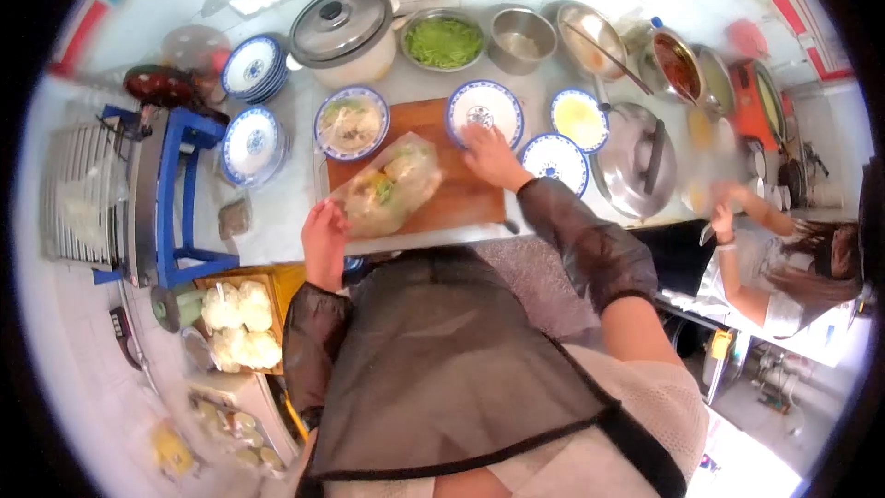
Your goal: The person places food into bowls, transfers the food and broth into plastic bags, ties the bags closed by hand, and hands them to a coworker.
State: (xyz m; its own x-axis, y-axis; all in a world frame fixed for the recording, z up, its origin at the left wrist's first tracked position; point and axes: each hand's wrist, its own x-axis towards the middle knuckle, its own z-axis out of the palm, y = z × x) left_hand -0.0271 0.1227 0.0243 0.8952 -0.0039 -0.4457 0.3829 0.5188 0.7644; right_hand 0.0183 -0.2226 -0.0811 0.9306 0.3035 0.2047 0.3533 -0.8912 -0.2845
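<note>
My left hand [324,231] pinches the near-left end of a clear plastic bag [392,186]. Pale and green food shows inside the bag, which lies slanted on a brown wooden cutting board [461,198]. At the board's far right edge, my right hand [493,159] has its fingers over the near rim of a blue-and-white bowl [483,103]; its thumb is hard to make out. This bowl looks empty apart from its printed pattern. Left of it stands a matching bowl [352,122] filled with pale food and some greens.
Behind the board stand a lidded pot [341,23], a bowl of shredded greens [444,41] and a steel pot [523,40]. Stacked bowls [253,67] are at left. A bowl of yellow liquid [580,120] and a large steel lid [636,161] lie right. Another person [784,258] works at far right.
</note>
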